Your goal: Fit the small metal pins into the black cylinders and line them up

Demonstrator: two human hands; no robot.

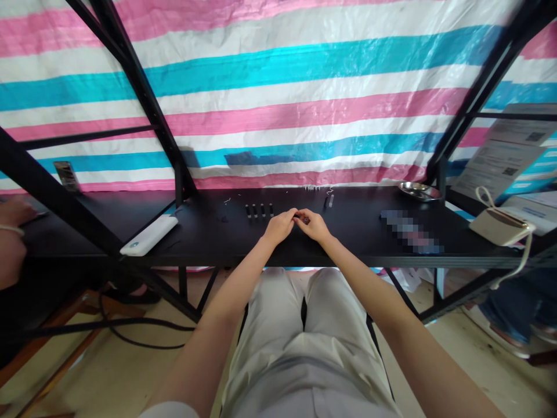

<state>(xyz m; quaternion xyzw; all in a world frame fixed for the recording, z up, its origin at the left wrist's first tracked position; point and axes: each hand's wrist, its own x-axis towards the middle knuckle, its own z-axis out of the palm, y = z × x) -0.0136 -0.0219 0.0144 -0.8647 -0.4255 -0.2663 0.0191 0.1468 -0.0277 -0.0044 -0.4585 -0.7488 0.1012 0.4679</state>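
Note:
My left hand and my right hand meet above the front of the black table. Their fingers are closed around a small black piece, mostly covered by the fingertips, so its kind is not clear. Left of my hands, several short black cylinders with pale ends stand in a row. Beyond my right hand are a small clear tube and a short black cylinder. Several tiny white pieces line up near the back edge.
A white oblong device lies to the left, a round metal dish at the back right. A blurred-out item and a cream bag are on the right. Black frame posts flank the table. Another person's hand is at far left.

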